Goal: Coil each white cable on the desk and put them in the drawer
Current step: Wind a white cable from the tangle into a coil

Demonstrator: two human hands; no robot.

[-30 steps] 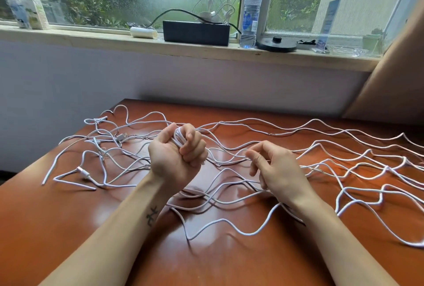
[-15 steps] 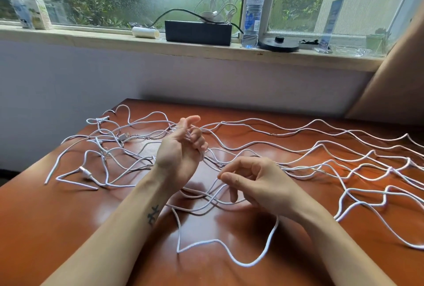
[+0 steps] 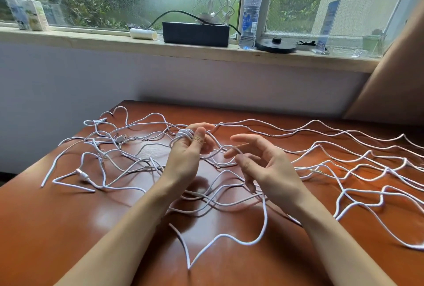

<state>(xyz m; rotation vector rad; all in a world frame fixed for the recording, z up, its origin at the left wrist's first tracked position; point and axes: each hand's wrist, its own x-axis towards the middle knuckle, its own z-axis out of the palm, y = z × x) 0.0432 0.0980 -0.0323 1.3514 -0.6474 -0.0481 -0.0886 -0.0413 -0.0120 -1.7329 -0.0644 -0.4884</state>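
**Winding stage, head view.** My left hand is gripping a coil of white cable. The turns are sitting round the fingers, with the thumb pressing on them. My right hand is hanging released, its fingers spread and loosely bent. A strand is passing just beside their tips, and I cannot tell whether it is touching them. The slack is trailing below my right fingers and ending in a free tip, nearer me than either set of fingers.

**Risks, as I judge them.**
- (a) The turns are sitting high on the fingers, so they are likely to slide off if the thumb eases.
- (b) The slack is crossing other cables beneath both sets of fingers, so pulling it in may drag neighbours along or tighten a knot.
- (c) My right fingers are guiding nothing, so the next turns may land unevenly.
- (d) Strands right of my right fingers are running out of view. I cannot tell whether any are hanging over the edge of the worktop; a hanging length would pull against the winding.

**Counts.**
- Hands: two.
- Coils: one.
- Connectors plainly seen: two, a near connector and a far connector, both left of my left fingers.
- Separate cables: several, overlapping too much to be counted.
- Drawers in view: none.
- On the sill beyond the fingers: one bottle and one box.
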